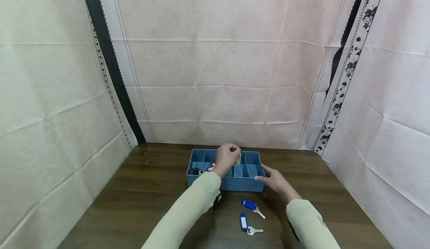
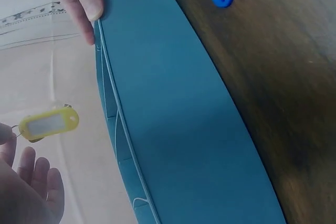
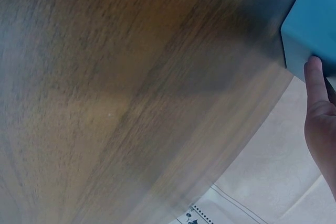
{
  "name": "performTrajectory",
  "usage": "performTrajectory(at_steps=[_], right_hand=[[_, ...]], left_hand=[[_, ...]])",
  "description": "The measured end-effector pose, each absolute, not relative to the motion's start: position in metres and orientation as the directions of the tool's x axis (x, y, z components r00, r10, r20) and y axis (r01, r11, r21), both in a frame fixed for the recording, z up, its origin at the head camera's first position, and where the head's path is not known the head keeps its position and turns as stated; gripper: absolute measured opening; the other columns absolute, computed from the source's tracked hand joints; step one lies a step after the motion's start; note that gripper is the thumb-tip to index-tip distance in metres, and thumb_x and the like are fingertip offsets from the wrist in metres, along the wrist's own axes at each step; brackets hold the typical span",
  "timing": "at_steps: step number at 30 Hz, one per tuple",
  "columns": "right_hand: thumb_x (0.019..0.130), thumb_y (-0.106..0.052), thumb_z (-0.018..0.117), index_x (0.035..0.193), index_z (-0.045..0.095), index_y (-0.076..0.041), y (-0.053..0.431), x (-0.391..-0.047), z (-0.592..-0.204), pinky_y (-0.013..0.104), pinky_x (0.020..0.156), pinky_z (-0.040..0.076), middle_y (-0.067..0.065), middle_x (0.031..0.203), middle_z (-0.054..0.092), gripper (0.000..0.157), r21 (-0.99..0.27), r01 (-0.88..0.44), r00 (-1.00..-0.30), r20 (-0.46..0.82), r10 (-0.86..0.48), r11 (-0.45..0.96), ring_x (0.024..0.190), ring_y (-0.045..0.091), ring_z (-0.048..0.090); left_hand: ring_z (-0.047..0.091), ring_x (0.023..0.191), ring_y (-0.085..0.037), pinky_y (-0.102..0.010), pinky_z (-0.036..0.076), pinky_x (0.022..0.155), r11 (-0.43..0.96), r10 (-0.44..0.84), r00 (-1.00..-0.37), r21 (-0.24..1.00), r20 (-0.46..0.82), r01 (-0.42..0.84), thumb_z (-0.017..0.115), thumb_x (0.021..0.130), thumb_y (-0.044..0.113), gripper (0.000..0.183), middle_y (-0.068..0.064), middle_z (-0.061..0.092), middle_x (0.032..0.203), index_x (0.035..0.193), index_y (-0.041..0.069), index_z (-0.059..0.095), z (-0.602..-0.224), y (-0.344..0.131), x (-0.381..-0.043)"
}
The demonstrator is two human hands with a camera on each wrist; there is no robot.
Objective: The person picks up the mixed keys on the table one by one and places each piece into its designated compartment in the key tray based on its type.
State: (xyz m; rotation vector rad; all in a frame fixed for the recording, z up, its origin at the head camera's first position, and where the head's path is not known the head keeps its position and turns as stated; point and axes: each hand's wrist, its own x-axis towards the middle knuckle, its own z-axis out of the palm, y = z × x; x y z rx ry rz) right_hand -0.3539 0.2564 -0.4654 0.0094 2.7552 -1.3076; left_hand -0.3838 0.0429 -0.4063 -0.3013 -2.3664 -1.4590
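Over the middle of a blue compartment box (image 1: pixel 242 184), my left hand (image 1: pixel 226 157) pinches the ring of a yellow key tag (image 2: pixel 48 123) between thumb and finger. The tag has a pale label window; the key behind it is mostly hidden. My right hand (image 1: pixel 276 181) holds the box's front right corner, its thumb at the rim and its fingers along the end wall. Inside the box, toward the left, are a black-and-white item (image 1: pixel 196 171) and a red item (image 1: pixel 211 167), partly covered by my left arm. Something green (image 1: pixel 228 173) lies in a middle compartment.
In front of the box, two keys with blue tags lie on the wooden table (image 1: pixel 141 200): an upper blue tag (image 1: pixel 249 204) and a lower blue tag (image 1: pixel 243 222). Pale cloth hangings (image 1: pixel 215 66) stand behind the table and along both sides.
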Motion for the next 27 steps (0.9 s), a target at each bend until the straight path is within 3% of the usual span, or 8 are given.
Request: performTrajectory(at_steps=[14,21,27], right_hand=[[0.065,-0.064,0.061,0.143,0.027,-0.021,0.258,-0.355,-0.465,0.059,0.092,0.031,0.017,0.140,0.034,0.095,-0.776,0.028,-0.996,-0.075,-0.048,0.630,0.125,0.040,0.033],[0.063,-0.064,0.062,0.143,0.028,-0.022,0.258,-0.355,-0.465,0.058,0.093,0.031,0.016,0.140,0.035,0.096,-0.784,0.038,-0.996,-0.080,-0.040,0.620,0.125,0.039,0.033],[0.065,-0.063,0.062,0.143,0.027,-0.021,0.259,-0.355,-0.466,0.058,0.092,0.031,0.016,0.140,0.035,0.095,-0.783,0.028,-0.996,-0.074,-0.049,0.622,0.125,0.039,0.033]], left_hand=[[0.050,0.070,-0.011,-0.027,0.045,0.059,0.482,-0.005,-0.913,0.801,0.409,0.356,0.059,0.084,0.023,0.014,0.007,0.054,0.077,0.077,0.018,0.069,-0.409,0.055,-0.393],[0.050,0.070,-0.010,-0.026,0.044,0.059,0.506,-0.007,-0.915,0.791,0.403,0.344,0.058,0.084,0.024,0.013,0.008,0.054,0.077,0.073,0.023,0.067,-0.412,0.054,-0.397],[0.051,0.072,-0.009,-0.027,0.045,0.062,0.528,0.049,-0.922,0.774,0.383,0.350,0.057,0.087,0.027,0.014,0.009,0.056,0.083,0.085,0.022,0.070,-0.414,0.053,-0.397]])
